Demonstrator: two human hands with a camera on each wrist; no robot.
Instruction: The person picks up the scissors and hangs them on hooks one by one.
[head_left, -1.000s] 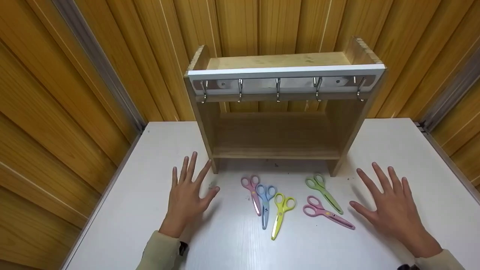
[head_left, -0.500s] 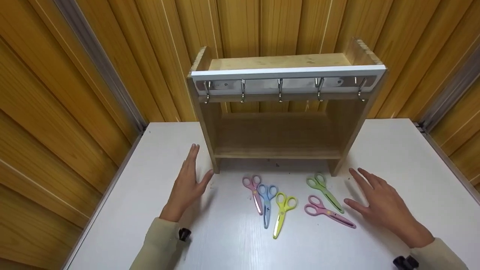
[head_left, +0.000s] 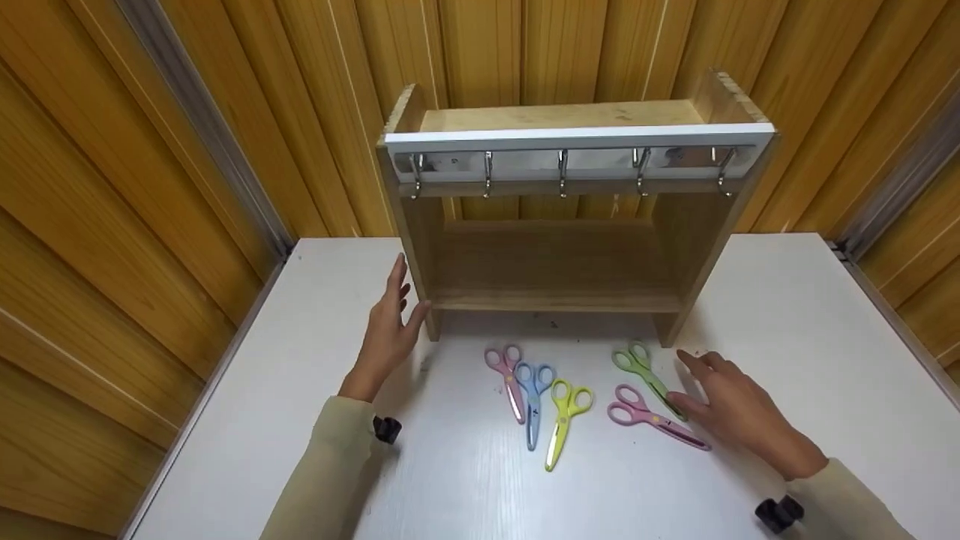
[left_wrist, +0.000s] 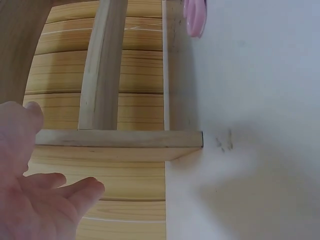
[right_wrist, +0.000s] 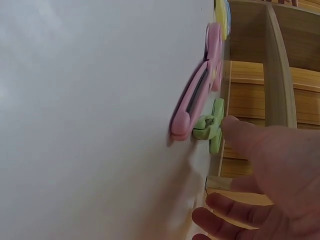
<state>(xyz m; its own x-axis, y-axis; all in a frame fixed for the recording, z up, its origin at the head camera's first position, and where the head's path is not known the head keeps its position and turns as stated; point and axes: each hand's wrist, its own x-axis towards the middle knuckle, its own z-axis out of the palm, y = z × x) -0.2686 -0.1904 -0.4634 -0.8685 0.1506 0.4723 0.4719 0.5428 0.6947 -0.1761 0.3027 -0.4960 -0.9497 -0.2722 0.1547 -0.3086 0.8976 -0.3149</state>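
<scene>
Head view, table (head_left: pixel 480 491): white, faintly grained.
Wooden rack (head_left: pixel 559 262): upright at the back, with a silvery hook rail (head_left: pixel 525 163) across the upper front.
Left hand (head_left: pixel 385 337): extended beside the rack's left panel, holding nothing; impossible to tell whether touching.
Right hand (head_left: pixel 739 401): loosely spread, gripping nothing, close to the green scissors (head_left: pixel 646 374).
Green scissors: on the table, just beside rightmost pink scissors (head_left: pixel 660 423); apparently at the reaching step, next calling for a thumb-and-finger pinch.
Leftmost pink scissors (head_left: pixel 510 382), blue scissors (head_left: pixel 533 401), yellow scissors (head_left: pixel 561 424): clustered, untouched.

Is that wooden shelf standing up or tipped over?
Standing up: the wooden shelf has its side panels rising from the white table, with the hook rail across the front near the top.
</scene>
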